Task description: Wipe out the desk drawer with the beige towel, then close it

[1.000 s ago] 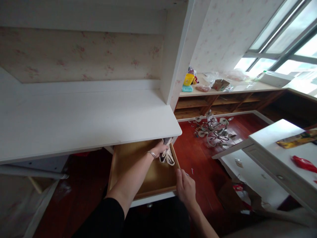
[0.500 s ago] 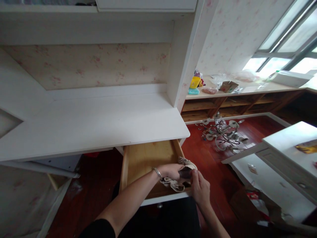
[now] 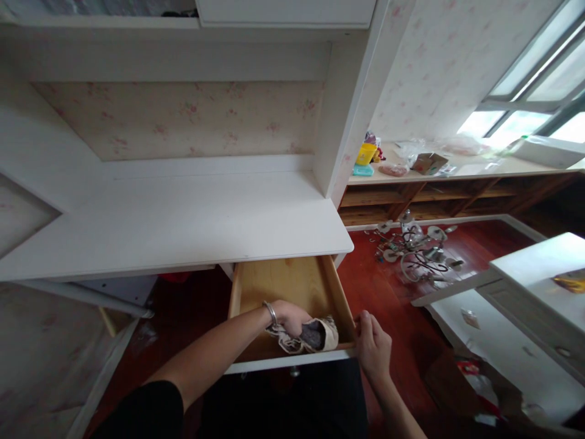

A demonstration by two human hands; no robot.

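Note:
My left hand (image 3: pixel 292 317), with a silver bangle at the wrist, is closed on a bunched beige-and-grey cloth (image 3: pixel 313 335). The cloth is down inside the open wooden drawer (image 3: pixel 292 277), near its front right corner. A dark grey part of it shows between the fingers and a pale, open-looking fold. My right hand (image 3: pixel 372 344) is at the outer right front corner of the drawer, its fingers curled against the edge. Part of its grip is hidden. The drawer's white front has a round knob (image 3: pixel 295 371).
Above the drawer spreads a white desk top (image 3: pixel 205 219) under a shelf unit. To the right, a dismantled chandelier (image 3: pixel 418 250) lies on the red floor. A white cabinet (image 3: pixel 539 305) stands beside it. A low wooden shelf (image 3: pixel 457 189) under the window carries a yellow container (image 3: pixel 365 153) and packaging.
My right hand has let go of the cloth and now rests at the drawer's corner. My left hand has moved the cloth left and lower into the drawer. The view has shifted slightly.

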